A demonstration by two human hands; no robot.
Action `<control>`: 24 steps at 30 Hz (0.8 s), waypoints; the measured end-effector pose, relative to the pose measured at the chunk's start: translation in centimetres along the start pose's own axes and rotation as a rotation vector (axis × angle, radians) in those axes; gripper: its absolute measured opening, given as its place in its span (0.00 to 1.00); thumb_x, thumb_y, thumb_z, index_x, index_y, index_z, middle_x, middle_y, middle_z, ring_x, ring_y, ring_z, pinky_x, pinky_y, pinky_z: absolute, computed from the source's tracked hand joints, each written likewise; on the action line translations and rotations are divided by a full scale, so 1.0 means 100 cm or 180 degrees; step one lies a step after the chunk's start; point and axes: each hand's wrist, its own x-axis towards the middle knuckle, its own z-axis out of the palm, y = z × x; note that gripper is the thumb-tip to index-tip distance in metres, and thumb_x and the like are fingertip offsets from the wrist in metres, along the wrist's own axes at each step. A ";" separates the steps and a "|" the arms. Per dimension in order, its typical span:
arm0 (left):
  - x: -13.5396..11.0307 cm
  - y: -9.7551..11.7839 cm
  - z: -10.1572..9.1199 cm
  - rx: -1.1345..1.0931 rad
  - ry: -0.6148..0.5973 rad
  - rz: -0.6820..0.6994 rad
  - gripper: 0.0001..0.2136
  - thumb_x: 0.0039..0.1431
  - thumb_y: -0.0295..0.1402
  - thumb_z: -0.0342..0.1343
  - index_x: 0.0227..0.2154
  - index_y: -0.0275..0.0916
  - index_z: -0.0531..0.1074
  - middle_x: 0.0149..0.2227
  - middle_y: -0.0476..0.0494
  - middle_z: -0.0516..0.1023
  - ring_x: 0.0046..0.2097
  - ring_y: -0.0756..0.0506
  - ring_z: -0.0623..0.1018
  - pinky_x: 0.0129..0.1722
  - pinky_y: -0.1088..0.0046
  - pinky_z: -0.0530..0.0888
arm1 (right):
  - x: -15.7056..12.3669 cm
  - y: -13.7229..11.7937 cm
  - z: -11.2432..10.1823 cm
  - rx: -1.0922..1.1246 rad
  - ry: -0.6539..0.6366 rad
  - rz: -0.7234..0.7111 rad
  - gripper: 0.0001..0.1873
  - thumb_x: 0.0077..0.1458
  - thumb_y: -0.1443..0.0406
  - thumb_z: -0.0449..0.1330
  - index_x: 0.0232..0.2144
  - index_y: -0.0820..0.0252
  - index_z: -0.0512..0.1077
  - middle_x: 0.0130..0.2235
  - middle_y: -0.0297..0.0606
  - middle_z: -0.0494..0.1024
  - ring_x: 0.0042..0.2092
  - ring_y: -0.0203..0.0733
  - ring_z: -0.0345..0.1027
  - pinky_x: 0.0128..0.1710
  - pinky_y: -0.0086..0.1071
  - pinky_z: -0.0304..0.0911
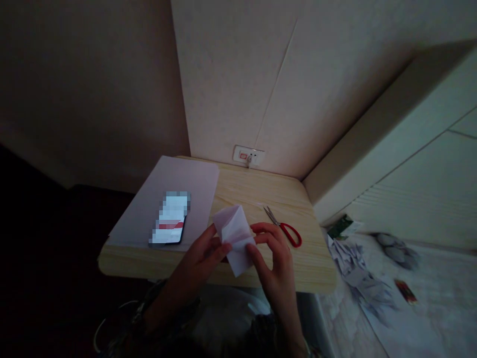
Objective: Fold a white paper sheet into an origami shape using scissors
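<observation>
A small folded piece of white paper (234,233) is held up just over the front part of the wooden table (257,184). My left hand (206,251) pinches its left side between thumb and fingers. On its right side, my right hand (274,248) grips the paper with the thumb in front and fingers behind. Creases and an opened fold show in the paper's middle. Red-handled scissors (285,226) lie on the table just beyond my right hand, blades pointing away to the left.
A lit phone (173,219) rests on large white sheets (186,174) at the table's left. On the wall behind is a socket (248,155) with a plug in it. Crumpled paper scraps (357,268) and a small dark packet (405,291) lie on the pale quilted surface at right.
</observation>
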 end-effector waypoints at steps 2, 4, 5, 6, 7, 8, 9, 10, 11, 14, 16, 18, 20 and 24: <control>-0.001 0.001 -0.003 0.0018 0.0070 0.0010 0.21 0.55 0.40 0.58 0.50 0.37 0.69 0.37 0.42 0.84 0.39 0.41 0.82 0.38 0.69 0.77 | 0.001 0.000 0.003 0.0091 -0.0021 0.0011 0.05 0.56 0.68 0.60 0.28 0.55 0.69 0.41 0.36 0.73 0.46 0.43 0.66 0.47 0.38 0.61; -0.002 0.002 -0.007 0.0052 0.0162 0.0018 0.22 0.55 0.40 0.59 0.51 0.36 0.68 0.36 0.42 0.84 0.38 0.41 0.82 0.38 0.69 0.78 | 0.001 0.001 0.008 0.0218 -0.0054 0.0035 0.04 0.56 0.69 0.60 0.30 0.55 0.69 0.41 0.36 0.73 0.45 0.43 0.66 0.46 0.37 0.61; -0.002 0.003 -0.008 0.0068 0.0199 0.0022 0.23 0.55 0.40 0.59 0.52 0.36 0.68 0.36 0.42 0.84 0.37 0.41 0.82 0.37 0.69 0.78 | 0.000 0.001 0.010 0.0294 -0.0065 0.0057 0.04 0.56 0.69 0.60 0.31 0.55 0.69 0.41 0.35 0.73 0.45 0.42 0.66 0.46 0.37 0.61; -0.001 0.003 -0.008 0.0074 0.0228 0.0039 0.23 0.55 0.40 0.59 0.52 0.35 0.68 0.35 0.42 0.84 0.37 0.41 0.82 0.37 0.69 0.78 | 0.000 0.001 0.012 0.0373 -0.0073 0.0086 0.04 0.56 0.69 0.60 0.33 0.55 0.69 0.41 0.35 0.73 0.45 0.42 0.66 0.46 0.36 0.61; -0.001 0.003 -0.008 0.0067 0.0239 0.0059 0.23 0.55 0.40 0.59 0.52 0.35 0.68 0.35 0.42 0.84 0.36 0.41 0.82 0.37 0.69 0.78 | -0.001 0.001 0.012 0.0439 -0.0082 0.0121 0.05 0.56 0.69 0.60 0.34 0.55 0.68 0.41 0.35 0.73 0.45 0.42 0.67 0.45 0.36 0.62; 0.000 0.003 -0.007 0.0056 0.0239 0.0072 0.23 0.55 0.40 0.59 0.51 0.35 0.69 0.34 0.43 0.84 0.36 0.42 0.82 0.37 0.70 0.78 | -0.002 0.002 0.012 0.0486 -0.0083 0.0154 0.05 0.56 0.69 0.60 0.35 0.55 0.68 0.41 0.35 0.73 0.44 0.42 0.67 0.44 0.36 0.62; 0.001 0.003 -0.005 0.0045 0.0230 0.0077 0.22 0.55 0.40 0.59 0.51 0.36 0.69 0.33 0.44 0.84 0.35 0.42 0.82 0.36 0.70 0.78 | -0.003 0.002 0.010 0.0505 -0.0088 0.0173 0.05 0.56 0.70 0.60 0.35 0.55 0.68 0.41 0.35 0.73 0.44 0.42 0.67 0.44 0.36 0.62; 0.002 0.002 -0.003 0.0040 0.0225 0.0079 0.22 0.54 0.40 0.59 0.50 0.36 0.70 0.32 0.45 0.83 0.34 0.43 0.81 0.35 0.71 0.77 | -0.003 0.002 0.008 0.0498 -0.0091 0.0182 0.05 0.56 0.70 0.59 0.35 0.55 0.68 0.40 0.36 0.73 0.44 0.42 0.67 0.43 0.36 0.62; 0.003 0.001 -0.001 0.0041 0.0234 0.0087 0.20 0.54 0.39 0.59 0.49 0.36 0.71 0.30 0.46 0.83 0.33 0.43 0.81 0.34 0.71 0.77 | -0.003 0.002 0.006 0.0467 -0.0095 0.0177 0.05 0.56 0.70 0.59 0.34 0.55 0.69 0.40 0.36 0.73 0.43 0.42 0.67 0.43 0.36 0.62; 0.002 -0.001 0.002 0.0050 0.0263 0.0065 0.18 0.52 0.38 0.61 0.46 0.37 0.73 0.28 0.47 0.82 0.31 0.44 0.81 0.34 0.72 0.77 | -0.003 0.002 0.001 0.0364 -0.0080 0.0140 0.03 0.56 0.69 0.59 0.32 0.56 0.70 0.39 0.36 0.74 0.43 0.43 0.67 0.44 0.37 0.61; 0.000 -0.001 0.000 0.0025 0.0250 0.0022 0.19 0.53 0.38 0.60 0.47 0.37 0.73 0.30 0.46 0.83 0.33 0.43 0.81 0.35 0.71 0.77 | -0.002 0.002 0.002 0.0403 -0.0056 0.0126 0.04 0.56 0.69 0.59 0.31 0.56 0.70 0.39 0.35 0.74 0.43 0.42 0.68 0.44 0.36 0.61; -0.002 0.000 -0.002 0.0005 0.0240 -0.0008 0.22 0.53 0.38 0.60 0.50 0.37 0.71 0.32 0.44 0.84 0.36 0.42 0.82 0.36 0.71 0.77 | -0.001 0.002 0.005 0.0510 -0.0050 0.0123 0.04 0.57 0.69 0.59 0.32 0.55 0.70 0.38 0.34 0.74 0.42 0.41 0.67 0.43 0.35 0.61; -0.003 0.001 -0.004 -0.0003 0.0272 -0.0011 0.23 0.52 0.39 0.61 0.51 0.36 0.70 0.33 0.43 0.84 0.36 0.41 0.82 0.36 0.70 0.77 | -0.002 0.003 0.008 0.0616 -0.0053 0.0134 0.04 0.57 0.69 0.58 0.32 0.55 0.70 0.37 0.34 0.73 0.41 0.40 0.67 0.42 0.34 0.62; 0.000 -0.001 0.000 -0.0109 0.0359 -0.0009 0.22 0.52 0.42 0.61 0.47 0.35 0.72 0.34 0.41 0.84 0.36 0.40 0.82 0.36 0.70 0.77 | -0.006 0.004 0.004 0.0631 -0.0025 0.0148 0.05 0.58 0.70 0.58 0.32 0.55 0.70 0.37 0.33 0.73 0.40 0.39 0.67 0.40 0.33 0.62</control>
